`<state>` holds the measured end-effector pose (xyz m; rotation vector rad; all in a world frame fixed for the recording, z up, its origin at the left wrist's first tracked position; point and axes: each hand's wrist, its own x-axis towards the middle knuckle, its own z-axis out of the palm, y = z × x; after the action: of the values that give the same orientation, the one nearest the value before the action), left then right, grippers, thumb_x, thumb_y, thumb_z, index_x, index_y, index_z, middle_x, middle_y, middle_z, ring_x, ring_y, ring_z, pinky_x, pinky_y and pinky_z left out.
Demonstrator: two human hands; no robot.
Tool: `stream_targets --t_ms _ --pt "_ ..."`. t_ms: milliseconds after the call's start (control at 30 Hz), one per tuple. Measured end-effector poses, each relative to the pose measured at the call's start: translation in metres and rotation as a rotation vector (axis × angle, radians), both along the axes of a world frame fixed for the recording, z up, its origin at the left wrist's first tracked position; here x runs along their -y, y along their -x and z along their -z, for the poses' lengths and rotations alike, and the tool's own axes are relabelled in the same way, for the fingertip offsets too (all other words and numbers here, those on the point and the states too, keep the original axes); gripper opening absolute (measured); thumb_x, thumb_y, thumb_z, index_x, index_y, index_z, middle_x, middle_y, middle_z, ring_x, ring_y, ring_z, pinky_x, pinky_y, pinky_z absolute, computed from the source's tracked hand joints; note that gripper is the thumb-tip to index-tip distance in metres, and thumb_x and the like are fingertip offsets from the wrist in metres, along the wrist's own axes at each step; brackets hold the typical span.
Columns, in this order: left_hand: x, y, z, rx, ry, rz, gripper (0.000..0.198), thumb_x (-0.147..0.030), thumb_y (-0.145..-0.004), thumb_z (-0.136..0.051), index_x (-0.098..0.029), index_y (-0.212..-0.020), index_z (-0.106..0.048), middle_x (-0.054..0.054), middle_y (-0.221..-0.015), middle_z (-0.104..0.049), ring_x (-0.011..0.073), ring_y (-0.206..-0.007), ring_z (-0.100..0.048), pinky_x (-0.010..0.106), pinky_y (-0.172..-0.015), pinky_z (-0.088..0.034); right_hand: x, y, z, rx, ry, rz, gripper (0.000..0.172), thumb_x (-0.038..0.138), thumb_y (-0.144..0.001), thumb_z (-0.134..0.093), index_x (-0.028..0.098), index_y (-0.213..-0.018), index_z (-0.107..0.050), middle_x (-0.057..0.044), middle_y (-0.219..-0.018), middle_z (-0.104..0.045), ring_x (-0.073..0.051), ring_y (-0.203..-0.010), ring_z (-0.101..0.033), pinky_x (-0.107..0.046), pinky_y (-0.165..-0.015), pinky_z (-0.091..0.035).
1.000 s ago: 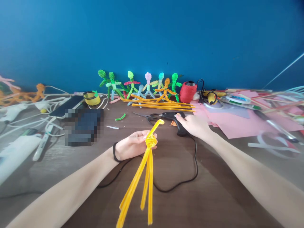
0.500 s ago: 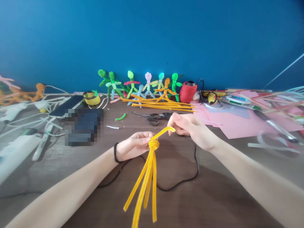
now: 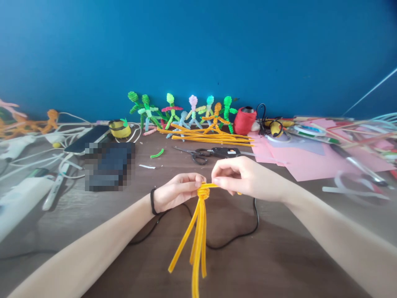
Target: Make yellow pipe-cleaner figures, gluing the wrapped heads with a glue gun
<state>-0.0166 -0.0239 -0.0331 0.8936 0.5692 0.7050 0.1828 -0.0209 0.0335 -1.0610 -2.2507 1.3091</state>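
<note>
A bundle of yellow pipe cleaners (image 3: 200,225) hangs over the middle of the table, coiled into a small knot at its top with several strands dangling. My left hand (image 3: 179,191), a dark band on its wrist, pinches this coil from the left. Thumb and fingers of my right hand (image 3: 237,178) are closed on the strand that sticks out sideways from the coil; its tip shows below the fingers. Behind the hands lie black scissors (image 3: 198,156) and a black tool (image 3: 225,152), apart from both hands.
Pipe-cleaner figures (image 3: 194,109) lean along the blue wall (image 3: 198,45), with loose orange-yellow pipe cleaners (image 3: 214,139) before them. A red thread spool (image 3: 245,121) and pink paper (image 3: 307,163) are to the right. Left are a phone (image 3: 88,138) and white cables (image 3: 43,156). A black cord (image 3: 232,242) crosses the table.
My right hand has come down and taken hold of the free strand, which now runs level to the right. My left hand keeps its pinch; the hanging strands have swung slightly right.
</note>
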Motion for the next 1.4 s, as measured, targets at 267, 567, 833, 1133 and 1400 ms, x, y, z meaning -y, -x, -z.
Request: stream_targets --t_ms 267,567,833,1133,1400 --pt "-0.001 0.001 -0.001 0.026 0.011 -0.006 0.005 -0.016 -0.073 -0.061 -0.011 -0.074 -0.060 0.002 -0.072 -0.055 0.0102 -0.070 -0.052 0.026 -0.072 -0.038 -0.011 0.000 0.012 -0.053 0.153 -0.033 0.019 0.033 -0.078 -0.053 0.014 -0.077 -0.053 0.000 -0.058 -0.056 -0.009 -0.051 -0.050 -0.020 -0.045 -0.039" --pt "-0.001 0.003 0.002 0.053 0.004 -0.001 0.005 -0.018 -0.071 -0.062 -0.013 -0.072 -0.061 0.001 -0.075 -0.050 0.0106 -0.071 -0.048 0.030 -0.076 -0.038 -0.021 -0.002 0.024 -0.157 0.244 -0.041 0.014 0.027 -0.076 -0.058 0.014 -0.073 -0.055 0.001 -0.059 -0.054 -0.005 -0.048 -0.043 -0.018 -0.042 -0.034" --pt "0.000 0.001 -0.001 0.074 -0.054 0.013 0.010 -0.020 -0.070 -0.064 -0.011 -0.071 -0.059 0.003 -0.079 -0.049 0.0120 -0.072 -0.047 0.029 -0.071 -0.037 -0.023 -0.001 0.031 -0.282 0.439 -0.054 0.014 0.025 -0.073 -0.063 0.013 -0.071 -0.057 0.003 -0.060 -0.048 -0.004 -0.050 -0.040 -0.017 -0.041 -0.025" --pt "0.001 0.000 -0.006 0.067 -0.088 0.059 0.013 -0.024 -0.068 -0.066 -0.014 -0.068 -0.058 0.002 -0.078 -0.050 0.0121 -0.070 -0.047 0.029 -0.069 -0.034 -0.018 0.006 0.040 -0.399 0.647 -0.032 0.015 0.025 -0.069 -0.066 0.013 -0.073 -0.058 0.005 -0.058 -0.043 -0.003 -0.046 -0.029 -0.020 -0.042 -0.016" --pt "0.001 0.001 -0.003 0.076 -0.100 0.059 0.012 -0.023 -0.066 -0.067 -0.015 -0.068 -0.059 0.001 -0.080 -0.048 0.0120 -0.071 -0.047 0.028 -0.069 -0.034 -0.016 0.009 0.041 -0.422 0.576 -0.039 0.011 0.022 -0.072 -0.063 0.013 -0.078 -0.063 0.005 -0.056 -0.049 -0.002 -0.044 -0.027 -0.020 -0.041 -0.015"
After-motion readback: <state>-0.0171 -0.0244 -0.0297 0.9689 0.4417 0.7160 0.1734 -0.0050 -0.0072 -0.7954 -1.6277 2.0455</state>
